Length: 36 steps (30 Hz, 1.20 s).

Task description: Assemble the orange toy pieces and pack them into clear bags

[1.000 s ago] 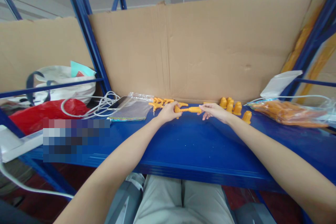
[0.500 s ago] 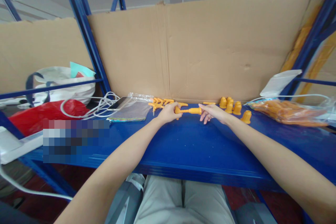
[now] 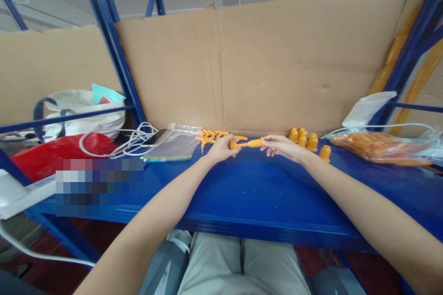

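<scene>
An orange plastic piece with a twisted shaft (image 3: 255, 143) lies level between my two hands, just above the blue tabletop. My left hand (image 3: 223, 148) is closed around its left end, thumb and fingers pinching it. At the wider right end, the thumb and fingertips of my right hand (image 3: 281, 146) close on the tip, with the other fingers loosely curled. Behind my left hand is a cluster of branched orange plastic parts (image 3: 211, 135), a metal spiral showing at its left side. Several orange bell-shaped caps (image 3: 312, 142) stand beyond my right wrist.
A clear bag of orange parts (image 3: 380, 147) lies at the right. On the left are a flat plastic pouch (image 3: 175, 145), coiled white cables (image 3: 138, 140) and a red bag (image 3: 69, 152). A cardboard panel (image 3: 277, 64) closes the back of the blue table (image 3: 242, 193).
My right hand's fingers have curled in at the piece's right end, and the piece tilts slightly upward there. The thin orange rod behind that hand no longer shows. My left hand keeps its hold.
</scene>
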Tool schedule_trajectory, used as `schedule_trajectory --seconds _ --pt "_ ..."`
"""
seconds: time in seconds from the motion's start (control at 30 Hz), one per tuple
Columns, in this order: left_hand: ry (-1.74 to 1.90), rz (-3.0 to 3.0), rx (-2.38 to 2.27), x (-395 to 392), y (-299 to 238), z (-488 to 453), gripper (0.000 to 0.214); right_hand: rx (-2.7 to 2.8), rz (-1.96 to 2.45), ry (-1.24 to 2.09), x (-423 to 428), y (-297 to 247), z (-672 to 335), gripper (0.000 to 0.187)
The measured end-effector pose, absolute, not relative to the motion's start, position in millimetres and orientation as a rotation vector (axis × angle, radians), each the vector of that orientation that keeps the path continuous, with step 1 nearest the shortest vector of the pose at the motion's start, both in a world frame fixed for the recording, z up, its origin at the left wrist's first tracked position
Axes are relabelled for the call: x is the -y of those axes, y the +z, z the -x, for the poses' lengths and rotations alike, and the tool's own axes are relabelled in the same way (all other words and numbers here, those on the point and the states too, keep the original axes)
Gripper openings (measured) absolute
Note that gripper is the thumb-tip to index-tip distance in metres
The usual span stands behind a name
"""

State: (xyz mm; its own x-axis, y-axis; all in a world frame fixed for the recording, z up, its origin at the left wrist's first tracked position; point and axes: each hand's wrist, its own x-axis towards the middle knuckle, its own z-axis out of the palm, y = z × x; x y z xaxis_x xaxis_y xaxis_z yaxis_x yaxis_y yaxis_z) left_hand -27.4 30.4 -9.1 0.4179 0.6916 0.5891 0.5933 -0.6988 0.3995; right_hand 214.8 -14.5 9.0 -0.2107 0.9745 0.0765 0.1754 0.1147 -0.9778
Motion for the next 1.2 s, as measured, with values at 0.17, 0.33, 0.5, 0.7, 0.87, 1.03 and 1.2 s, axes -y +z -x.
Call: schedule_trajectory --seconds 0.17,0.33,0.5,0.7,0.87,1.03,1.2 --pt "1.236 -2.429 -1.124 -30.5 -10.4 23.5 0.047 1.556 1.175 0.906 2.2 7.2 -226.1 0.03" --pt "1.182 -2.572 -1.232 -40.2 -15.4 26.9 0.039 1.553 1.327 0.387 -13.8 2.2 -246.2 0.038" --pt "0.87 -2.689 -1.417 -54.1 -28.2 35.3 0.044 1.783 1.555 -0.38 -8.5 -2.1 -251.9 0.035" --pt "0.578 -2.668 -1.426 -63.7 -37.9 37.7 0.038 2.043 1.811 -0.818 -0.1 -9.3 -237.3 0.037" --pt "0.641 -2.715 -1.354 -67.3 -36.4 37.5 0.028 2.146 1.79 -0.894 -1.1 -12.5 -229.0 0.036" --pt "0.687 -2.764 -1.36 -64.7 -32.7 37.0 0.021 2.238 1.78 -0.914 2.0 -12.2 -225.2 0.031" --pt "0.768 -2.8 -1.279 -55.8 -27.4 31.0 0.016 2.248 1.764 -0.918 3.4 -11.9 -224.2 0.031"
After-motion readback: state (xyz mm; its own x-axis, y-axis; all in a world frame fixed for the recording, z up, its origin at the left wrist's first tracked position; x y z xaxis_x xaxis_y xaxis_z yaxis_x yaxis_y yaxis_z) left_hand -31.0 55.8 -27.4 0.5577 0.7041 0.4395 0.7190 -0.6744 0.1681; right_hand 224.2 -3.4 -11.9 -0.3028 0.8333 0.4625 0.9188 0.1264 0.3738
